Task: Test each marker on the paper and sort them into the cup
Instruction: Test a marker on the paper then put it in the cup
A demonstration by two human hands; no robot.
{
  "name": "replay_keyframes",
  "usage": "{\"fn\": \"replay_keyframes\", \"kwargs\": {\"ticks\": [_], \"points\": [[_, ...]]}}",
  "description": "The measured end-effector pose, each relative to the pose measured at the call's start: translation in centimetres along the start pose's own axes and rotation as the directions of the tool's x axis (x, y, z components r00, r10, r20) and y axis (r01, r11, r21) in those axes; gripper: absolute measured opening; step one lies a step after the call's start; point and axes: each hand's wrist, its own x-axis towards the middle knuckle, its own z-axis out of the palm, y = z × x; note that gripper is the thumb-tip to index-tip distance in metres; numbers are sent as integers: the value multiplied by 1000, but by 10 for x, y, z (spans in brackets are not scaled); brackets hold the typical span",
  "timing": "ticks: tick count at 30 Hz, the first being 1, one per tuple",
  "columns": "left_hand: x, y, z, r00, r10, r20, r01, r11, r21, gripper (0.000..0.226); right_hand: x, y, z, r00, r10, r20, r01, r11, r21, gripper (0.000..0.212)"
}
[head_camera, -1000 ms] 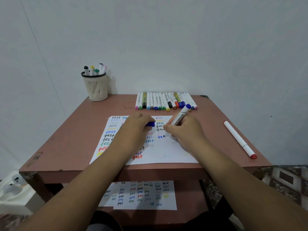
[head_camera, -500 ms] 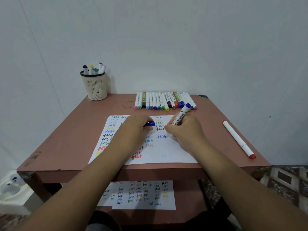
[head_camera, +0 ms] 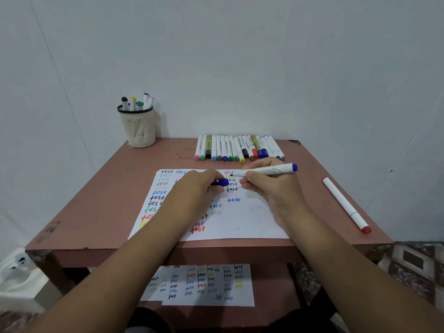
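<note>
Right hand gripping uncapped blue marker level over the paper, left hand pinching its cap, cup far left on counter

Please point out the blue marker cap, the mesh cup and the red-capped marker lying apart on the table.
blue marker cap (head_camera: 222,182): head view, on the cap's exposed end beside the left hand.
mesh cup (head_camera: 140,129): head view, on its front wall.
red-capped marker (head_camera: 343,203): head view, on the white barrel's middle.
</note>
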Motion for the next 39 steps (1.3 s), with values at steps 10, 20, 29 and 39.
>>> {"fn": "replay_keyframes", "kwargs": {"ticks": [10, 20, 29, 39], "points": [[-3, 6, -4, 999, 49, -13, -50, 998, -41, 19, -2, -3, 2, 998, -24, 64, 28, 998, -63, 7], [-10, 2, -7, 985, 154, -82, -159, 986, -58, 15, -4, -5, 5, 984, -12, 178, 33, 992, -118, 10], [-4, 0, -2, 998, -58, -23, 60, 990, 129, 22, 8, 3, -4, 990, 132, -39, -129, 990, 60, 8], [3, -10, -23, 952, -87, 293, 103, 994, -40, 16, 15, -26, -2, 937, -50, -345, 83, 993, 82, 78]]}}
